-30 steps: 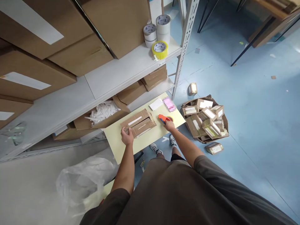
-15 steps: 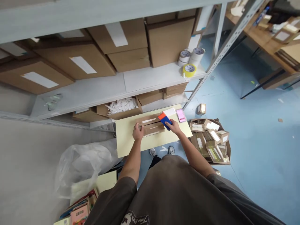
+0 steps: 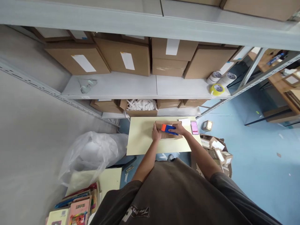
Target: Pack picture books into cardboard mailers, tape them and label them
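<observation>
A brown cardboard box [image 3: 168, 136] lies on the pale yellow table [image 3: 140, 137]. My left hand [image 3: 156, 132] rests against the left end of the box, its fingers bent along the edge; whether they pinch the cardboard is too small to tell. Closed round a blue tool with an orange end [image 3: 169, 128], my right hand [image 3: 178, 129] is over the right part of the box. The tool's orange end points left, above the box top. White paper [image 3: 185, 121] and a phone with a pink screen [image 3: 194, 127] lie to the right.
Shelves [image 3: 112, 84] with boxes stand ahead, holding tape rolls [image 3: 217, 89] at the right. A carton of white strips [image 3: 142, 105] sits low behind the table. Left is a clear plastic bag [image 3: 93, 150]; on the floor at right, a carton holds small boxes [image 3: 217, 153].
The view has shifted, so the table appears more level. The blue tool has turned from slanting to nearly flat across the box. Two brown pieces seen side by side now look like one box.
</observation>
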Motion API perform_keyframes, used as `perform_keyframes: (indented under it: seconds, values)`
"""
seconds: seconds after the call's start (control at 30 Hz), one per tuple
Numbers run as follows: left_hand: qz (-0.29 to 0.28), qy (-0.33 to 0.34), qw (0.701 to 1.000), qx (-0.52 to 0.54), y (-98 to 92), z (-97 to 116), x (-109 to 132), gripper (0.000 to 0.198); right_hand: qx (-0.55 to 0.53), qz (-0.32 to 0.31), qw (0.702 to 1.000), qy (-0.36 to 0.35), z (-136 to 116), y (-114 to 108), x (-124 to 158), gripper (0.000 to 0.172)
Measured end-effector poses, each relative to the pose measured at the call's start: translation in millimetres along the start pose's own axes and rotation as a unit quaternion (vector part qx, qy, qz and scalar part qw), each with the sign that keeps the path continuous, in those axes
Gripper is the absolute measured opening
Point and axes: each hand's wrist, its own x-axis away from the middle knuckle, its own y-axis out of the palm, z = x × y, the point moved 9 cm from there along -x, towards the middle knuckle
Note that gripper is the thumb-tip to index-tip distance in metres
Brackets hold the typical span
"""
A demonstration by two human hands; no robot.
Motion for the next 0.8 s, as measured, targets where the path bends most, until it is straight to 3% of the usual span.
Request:
perform_keyframes:
  seconds: [0.1, 0.23, 0.3, 0.43, 0.5, 0.67, 0.8]
  values:
    - [0.006, -0.021, 0.999, 0.028, -4.4, 0.0, -4.2, 0.068, 0.009, 0.009, 1.0, 0.012, 1.0, -1.1, 0.4, 0.058]
    - [0.058, 0.061, 0.994, 0.068, -26.9, 17.5, -3.8, 0.048, 0.004, -0.001, 1.0, -0.016, -4.6, -6.0, 0.0, 0.058]
    - [0.024, 0.067, 0.989, 0.126, -28.0, 20.9, -3.4, 0.047, 0.002, -0.002, 0.999, -0.037, -6.8, -8.8, -0.1, 0.057]
    - [-0.107, 0.012, 0.961, 0.256, -10.9, 24.8, -1.2, 0.062, -0.002, -0.003, 0.997, -0.071, -8.4, -12.4, 1.1, 0.054]
    - [-0.123, 0.007, 0.95, 0.287, -9.1, 30.1, 0.7, 0.066, -0.003, -0.01, 0.996, -0.084, -8.9, -12.9, 2.2, 0.053]
    - [-0.069, 0.016, 0.952, 0.298, -24.3, 40.1, 9.5, 0.063, -0.022, -0.028, 0.994, -0.106, -10.8, -14.1, 3.9, 0.05]
    - [-0.069, 0.035, 0.955, 0.288, -33.8, 52.2, 22.2, 0.064, -0.027, -0.024, 0.991, -0.126, -12.3, -16.8, 3.3, 0.048]
